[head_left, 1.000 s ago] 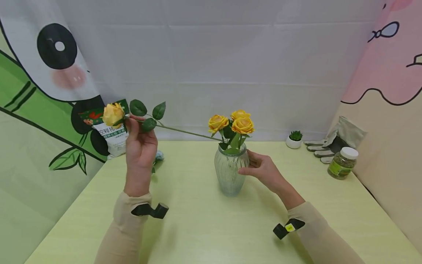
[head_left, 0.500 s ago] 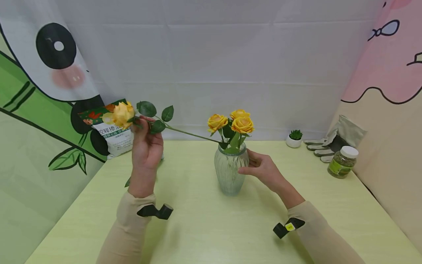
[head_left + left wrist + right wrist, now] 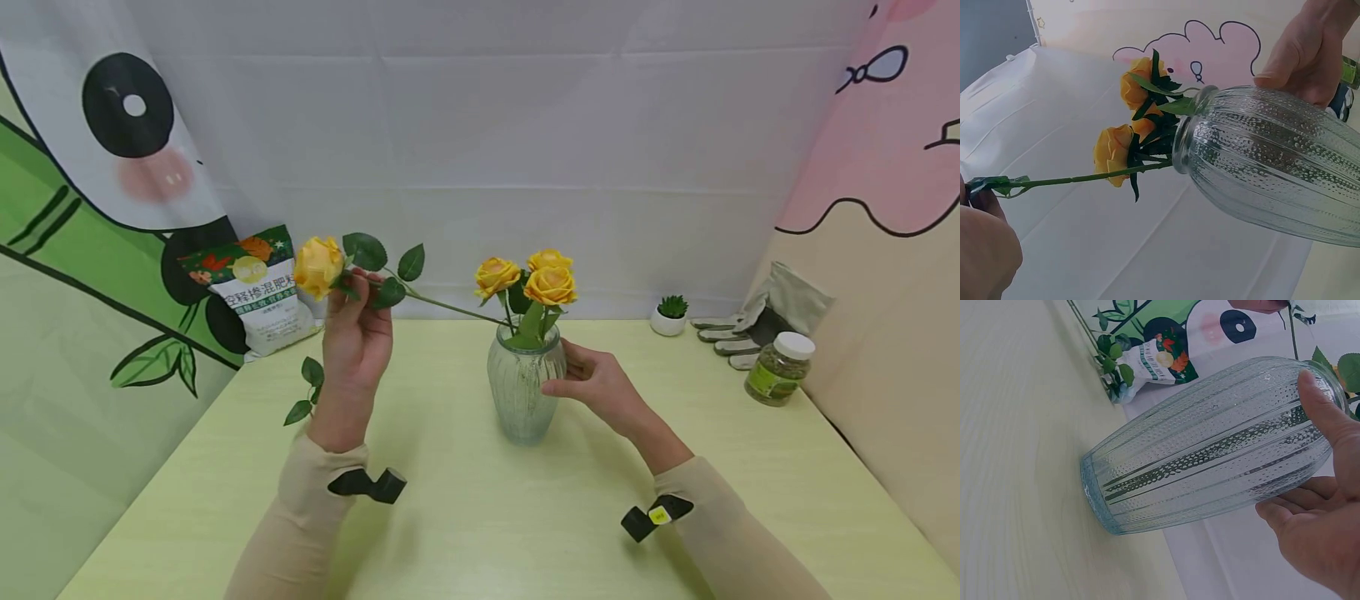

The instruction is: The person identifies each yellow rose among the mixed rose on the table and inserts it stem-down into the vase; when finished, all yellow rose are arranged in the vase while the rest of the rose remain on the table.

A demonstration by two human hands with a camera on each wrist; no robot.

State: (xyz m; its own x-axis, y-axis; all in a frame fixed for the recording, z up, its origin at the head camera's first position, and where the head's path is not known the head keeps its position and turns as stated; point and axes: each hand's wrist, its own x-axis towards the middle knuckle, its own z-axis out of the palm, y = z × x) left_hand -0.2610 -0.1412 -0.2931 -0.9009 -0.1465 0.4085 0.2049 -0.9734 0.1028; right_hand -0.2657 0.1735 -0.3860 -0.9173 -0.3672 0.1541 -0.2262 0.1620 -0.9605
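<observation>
My left hand (image 3: 356, 350) pinches a yellow rose (image 3: 319, 267) just below its bloom, at the left in the head view. The stem (image 3: 1085, 179) slants right and down, and its end goes into the mouth of a ribbed clear glass vase (image 3: 521, 400). The vase stands upright on the table and holds several yellow roses (image 3: 552, 285) with green leaves. With thumb and fingers round its upper right side, my right hand (image 3: 603, 385) grips the vase. In the right wrist view the thumb lies near the rim and the other fingers are partly behind the glass.
A printed bag (image 3: 272, 304) leans at the back left. Green leaves (image 3: 303, 392) of a pale blue flower (image 3: 1127, 394) lie near my left wrist, partly hidden. A small potted succulent (image 3: 669, 317), grey gloves (image 3: 738, 340) and a white-lidded jar (image 3: 780, 371) are at the back right.
My left hand has moved right with the rose, bringing its bloom and leaves closer to the vase and sliding its stem deeper in. The right hand stays on the vase.
</observation>
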